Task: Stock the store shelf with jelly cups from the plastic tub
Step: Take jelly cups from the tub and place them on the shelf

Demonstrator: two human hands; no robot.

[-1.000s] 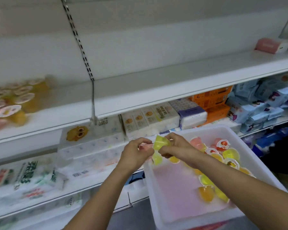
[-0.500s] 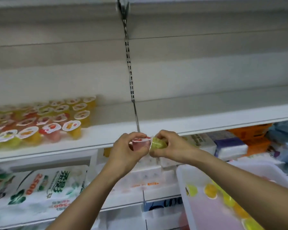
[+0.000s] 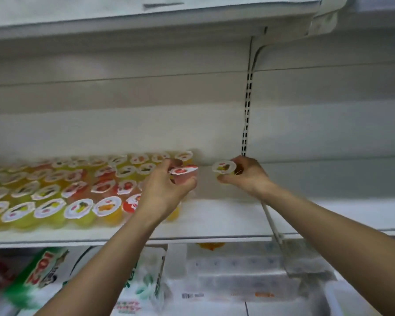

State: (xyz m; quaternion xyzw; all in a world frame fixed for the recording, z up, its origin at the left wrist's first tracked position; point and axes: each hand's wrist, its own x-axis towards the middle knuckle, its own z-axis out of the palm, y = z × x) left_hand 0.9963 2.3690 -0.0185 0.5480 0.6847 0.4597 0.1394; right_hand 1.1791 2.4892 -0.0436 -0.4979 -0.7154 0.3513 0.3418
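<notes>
A white store shelf [image 3: 214, 222] with a pale grey-white back panel [image 3: 123, 124] carries rows of jelly cups [image 3: 78, 190] in translucent yellow, orange and pink-red, each topped with a white foil lid printed with a small fruit picture in red, yellow or green. The left hand [image 3: 167, 192] holds a pink jelly cup [image 3: 184, 175] whose white lid shows a red mark. The right hand [image 3: 246, 176] holds a yellow jelly cup [image 3: 224, 168] with a white lid bearing a yellow and dark print. A white upright strip [image 3: 246, 124] has a column of black slots. Below, blurred packages [image 3: 43, 277] look white with green and red lettering.
</notes>
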